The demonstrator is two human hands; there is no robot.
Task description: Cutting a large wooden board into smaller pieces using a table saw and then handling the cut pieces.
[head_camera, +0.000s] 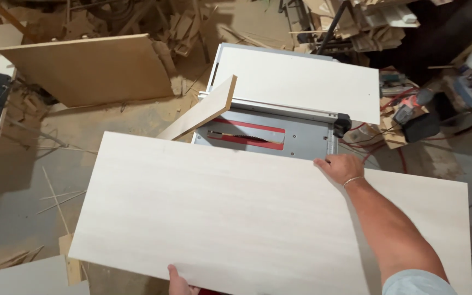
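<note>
Large pale panel (236,218) lying flat across table saw (301,136), spanning between both hands. Right hand (341,166) pressing down flat at far edge, fingers spread open. Left hand (178,279) gripping near edge, thumb showing on top. Red blade insert (247,135) lying just beyond right hand. Narrow offcut board (203,109) leaning beyond panel, left of saw.

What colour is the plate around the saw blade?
Red, seen in the head view: the insert plate around the blade.
</note>
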